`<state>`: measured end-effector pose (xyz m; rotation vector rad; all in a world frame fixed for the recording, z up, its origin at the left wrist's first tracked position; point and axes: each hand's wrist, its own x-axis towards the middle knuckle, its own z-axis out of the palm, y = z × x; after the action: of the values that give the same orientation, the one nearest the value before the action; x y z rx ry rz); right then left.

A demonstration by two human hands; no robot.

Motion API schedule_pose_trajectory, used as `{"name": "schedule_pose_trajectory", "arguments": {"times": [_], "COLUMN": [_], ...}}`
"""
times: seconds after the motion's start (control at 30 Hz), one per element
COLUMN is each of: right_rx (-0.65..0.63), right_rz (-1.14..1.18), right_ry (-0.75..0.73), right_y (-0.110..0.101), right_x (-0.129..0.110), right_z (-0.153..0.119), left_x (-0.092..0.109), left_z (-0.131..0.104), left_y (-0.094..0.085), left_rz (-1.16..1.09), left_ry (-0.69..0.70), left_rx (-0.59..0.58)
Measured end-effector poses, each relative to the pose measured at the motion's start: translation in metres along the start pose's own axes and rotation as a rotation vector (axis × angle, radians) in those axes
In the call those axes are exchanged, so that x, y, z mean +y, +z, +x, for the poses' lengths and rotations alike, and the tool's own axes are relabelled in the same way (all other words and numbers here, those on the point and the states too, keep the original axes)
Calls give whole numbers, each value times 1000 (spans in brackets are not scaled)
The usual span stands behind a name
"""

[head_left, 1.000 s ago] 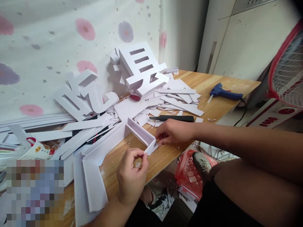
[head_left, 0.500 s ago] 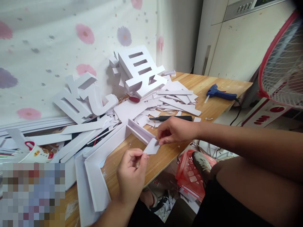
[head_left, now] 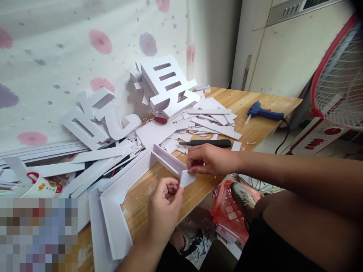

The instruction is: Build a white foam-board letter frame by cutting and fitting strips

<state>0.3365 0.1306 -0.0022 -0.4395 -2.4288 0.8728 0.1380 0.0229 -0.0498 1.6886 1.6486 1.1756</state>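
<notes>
A small white foam board piece (head_left: 187,179) is pinched between my two hands at the end of a long white foam board channel. My right hand (head_left: 208,158) grips the piece's upper edge with closed fingertips. Lower down, my left hand (head_left: 166,206) holds its lower left corner between thumb and fingers. The white channel (head_left: 116,223), built of flat boards with upright walls, bends along the table's near left side. Just beyond my right hand lies a black-handled craft knife (head_left: 210,143).
A blue glue gun (head_left: 265,111) rests at the table's right. White foam characters (head_left: 170,83) and strip offcuts (head_left: 215,126) are piled at the back. A patterned cup (head_left: 42,186) stands left. Below the edge is a red basket (head_left: 227,211); a fan (head_left: 337,75) stands right.
My left hand has moved slightly right, closer to my right hand. The small board piece has turned more upright and shifted a little to the right.
</notes>
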Motion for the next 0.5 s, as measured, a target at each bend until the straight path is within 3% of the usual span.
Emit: {"name": "schedule_pose_trajectory", "arguments": {"times": [0.1,0.33,0.5], "right_rx": [-11,-153,-193], "right_rz": [18,-39,-8], "right_ry": [15,-59,-99], "right_y": [2,6,6], "right_x": [0,-11,-21], "right_z": [-1,-3,-3], "left_x": [5,14,17], "left_z": [-2,-5,-14], "left_y": [-4,-9,-5], "left_rz": [-37,70,177], "left_ry": [32,396,425], "left_rx": [-15,107,117]}}
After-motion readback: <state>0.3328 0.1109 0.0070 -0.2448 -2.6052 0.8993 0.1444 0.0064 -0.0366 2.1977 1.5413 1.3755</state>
